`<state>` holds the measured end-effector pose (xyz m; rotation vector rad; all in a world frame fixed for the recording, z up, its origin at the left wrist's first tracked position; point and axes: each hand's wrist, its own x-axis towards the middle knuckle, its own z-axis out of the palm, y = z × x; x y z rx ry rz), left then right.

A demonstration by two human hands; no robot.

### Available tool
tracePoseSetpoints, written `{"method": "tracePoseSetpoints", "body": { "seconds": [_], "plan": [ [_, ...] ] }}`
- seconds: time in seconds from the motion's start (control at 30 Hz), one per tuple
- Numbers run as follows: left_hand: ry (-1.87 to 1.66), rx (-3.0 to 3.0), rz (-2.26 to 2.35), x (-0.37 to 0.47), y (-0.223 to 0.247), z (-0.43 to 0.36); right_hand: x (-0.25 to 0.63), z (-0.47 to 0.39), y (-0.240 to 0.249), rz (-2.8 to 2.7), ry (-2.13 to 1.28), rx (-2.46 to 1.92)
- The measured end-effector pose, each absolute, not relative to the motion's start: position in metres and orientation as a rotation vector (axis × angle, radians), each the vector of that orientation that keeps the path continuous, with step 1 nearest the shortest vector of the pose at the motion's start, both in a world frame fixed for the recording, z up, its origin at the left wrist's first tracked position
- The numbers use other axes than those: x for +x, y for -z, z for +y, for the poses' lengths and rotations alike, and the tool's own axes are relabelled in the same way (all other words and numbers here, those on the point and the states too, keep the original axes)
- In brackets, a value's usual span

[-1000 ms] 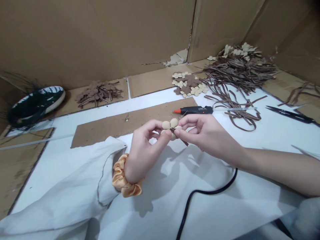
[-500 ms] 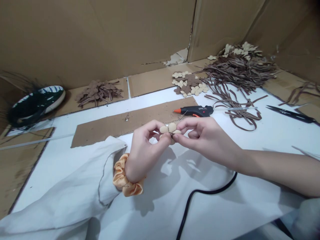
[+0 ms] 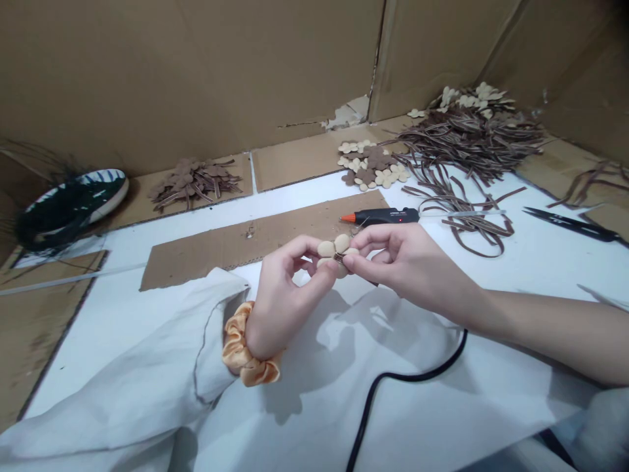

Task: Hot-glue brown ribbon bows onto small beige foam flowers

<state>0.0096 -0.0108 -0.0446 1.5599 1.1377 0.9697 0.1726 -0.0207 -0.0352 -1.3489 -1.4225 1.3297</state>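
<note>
Between my two hands, above the white tabletop, is a beige flower cutout with rounded petals and a thin brown strip at its middle. My left hand, with an orange scrunchie at the wrist, pinches the flower's left side. On the other side, my right hand has thumb and forefinger closed at the flower's right petal and centre. Just beyond my right hand lies a black glue gun with an orange tip and a glue stick in its back. The flower's underside is hidden.
A cardboard strip lies ahead. Loose flower cutouts, a heap of brown strips and black tweezers are at right. Finished-looking brown flowers and a bowl stand left. A black cable crosses the front.
The flower has tilted and risen slightly, showing more of its petals and the brown strip at its centre. My right hand has shifted a little around it; my left hand keeps its pinch.
</note>
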Motion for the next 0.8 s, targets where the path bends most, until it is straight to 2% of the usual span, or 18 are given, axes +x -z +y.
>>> {"method": "tracePoseSetpoints", "body": {
  "seconds": [0.2, 0.8],
  "plan": [
    [-0.958, 1.553, 1.153, 0.0096, 0.0456, -0.0094, 0.1706, -0.0237, 0.0329, -1.513, -1.257, -1.347],
    [-0.960, 1.547, 1.119, 0.0086, 0.0474, -0.0109, 0.1707, -0.0209, 0.0345, -1.378, -1.379, -1.378]
  ]
}}
